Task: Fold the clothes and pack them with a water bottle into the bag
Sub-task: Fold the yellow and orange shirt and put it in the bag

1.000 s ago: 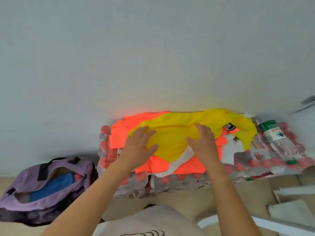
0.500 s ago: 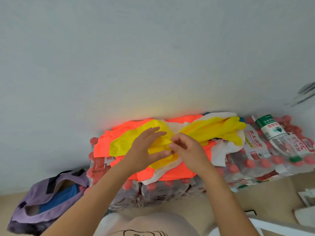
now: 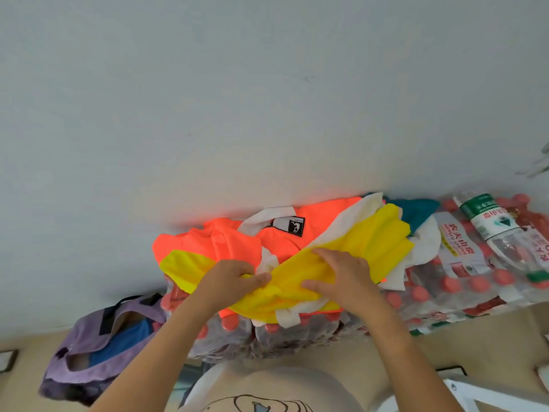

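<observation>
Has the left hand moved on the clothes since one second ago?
Yes. The left hand went from lying flat on the yellow garment to gripping its bunched edge, nearer the front edge of the bottle packs.

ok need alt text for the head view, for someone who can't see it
Seen from above, the left hand grips and the right hand presses a yellow garment atop orange and white clothes on shrink-wrapped packs of bottles. An open purple bag sits lower left; a water bottle lies at right.
</observation>
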A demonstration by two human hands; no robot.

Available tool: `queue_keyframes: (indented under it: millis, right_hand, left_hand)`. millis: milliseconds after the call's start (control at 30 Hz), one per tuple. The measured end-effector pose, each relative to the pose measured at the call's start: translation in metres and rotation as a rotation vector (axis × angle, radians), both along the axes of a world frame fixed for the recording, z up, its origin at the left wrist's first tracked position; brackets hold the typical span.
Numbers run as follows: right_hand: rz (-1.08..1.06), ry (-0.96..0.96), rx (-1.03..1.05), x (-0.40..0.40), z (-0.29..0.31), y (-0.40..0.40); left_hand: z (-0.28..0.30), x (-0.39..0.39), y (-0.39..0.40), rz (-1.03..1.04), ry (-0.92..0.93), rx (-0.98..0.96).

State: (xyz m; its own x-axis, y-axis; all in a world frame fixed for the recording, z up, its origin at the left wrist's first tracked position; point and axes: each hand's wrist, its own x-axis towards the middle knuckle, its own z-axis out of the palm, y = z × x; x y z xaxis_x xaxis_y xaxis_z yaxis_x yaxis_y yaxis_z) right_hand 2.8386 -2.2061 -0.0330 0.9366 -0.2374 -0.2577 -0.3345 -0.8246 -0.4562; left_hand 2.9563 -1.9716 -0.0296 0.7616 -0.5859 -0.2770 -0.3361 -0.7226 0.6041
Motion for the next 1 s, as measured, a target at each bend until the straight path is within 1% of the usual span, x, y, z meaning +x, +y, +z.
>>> queue_keyframes:
  millis: [67,100,167,233,300,333,400,467,533,567,633,667,700,733,767,800,833,900,933,967,1000]
  right_hand:
    - [0.034,0.133,-0.015,0.006,-0.003,0.011]
    - [0.022,0.146,-0.005,0.009,-0.003,0.014]
    - [-0.014,0.073,0.002,0.016,-0.003,0.019]
    - [-0.032,-0.061,0.043,0.026,0.0,0.028]
    - [-0.036,-0.132,0.269,0.04,-0.001,0.041]
    - [-0.037,-0.132,0.384,0.049,-0.002,0.051]
    - [-0.037,-0.105,0.52,0.066,-0.008,0.073]
    - [-0.064,-0.023,0.615,0.081,-0.015,0.094]
    - [-0.088,0.059,0.638,0.09,-0.02,0.109]
    - [-0.103,0.054,0.645,0.092,-0.022,0.113]
    - [-0.166,-0.096,0.705,0.093,-0.018,0.116]
    - [-0.202,-0.204,0.737,0.092,-0.011,0.115]
    - [-0.209,-0.292,0.774,0.091,-0.002,0.114]
    - [-0.171,-0.329,0.818,0.089,0.009,0.115]
    - [-0.082,-0.308,0.872,0.085,0.021,0.117]
    - [0.053,-0.233,0.927,0.081,0.031,0.123]
    - [0.217,-0.122,0.948,0.076,0.039,0.13]
    - [0.513,0.074,0.891,0.067,0.048,0.147]
    - [0.586,0.107,0.875,0.063,0.047,0.153]
    - [0.603,0.097,0.88,0.062,0.045,0.155]
    - [0.573,0.069,0.892,0.061,0.043,0.154]
  left_hand:
    - [0.0,0.001,0.011,0.062,-0.022,-0.05]
    - [0.001,0.001,0.018,0.09,-0.047,-0.082]
    - [0.003,0.002,0.032,0.135,-0.138,-0.133]
    - [-0.001,0.003,0.048,0.204,-0.242,-0.114]
    - [-0.008,0.001,0.063,0.319,-0.313,-0.046]
    - [-0.013,-0.001,0.07,0.378,-0.301,-0.022]
    - [-0.021,-0.007,0.078,0.446,-0.193,-0.001]
    - [-0.027,-0.012,0.083,0.445,-0.104,0.015]
    - [-0.026,-0.017,0.087,0.44,-0.099,0.003]
    - [-0.022,-0.02,0.088,0.45,-0.122,-0.021]
    - [-0.011,-0.024,0.093,0.499,-0.165,-0.096]
    - [-0.002,-0.026,0.094,0.543,-0.13,-0.151]
    - [0.009,-0.027,0.093,0.587,-0.023,-0.245]
    - [0.022,-0.027,0.091,0.631,0.167,-0.381]
    - [0.031,-0.028,0.088,0.671,0.403,-0.547]
    - [0.039,-0.028,0.084,0.696,0.606,-0.683]
    - [0.045,-0.027,0.08,0.699,0.713,-0.776]
    - [0.054,-0.028,0.071,0.714,0.76,-0.89]
    - [0.056,-0.027,0.066,0.787,0.765,-0.925]
    - [0.057,-0.026,0.063,0.885,0.793,-0.962]
    - [0.057,-0.024,0.062,0.97,0.835,-0.989]
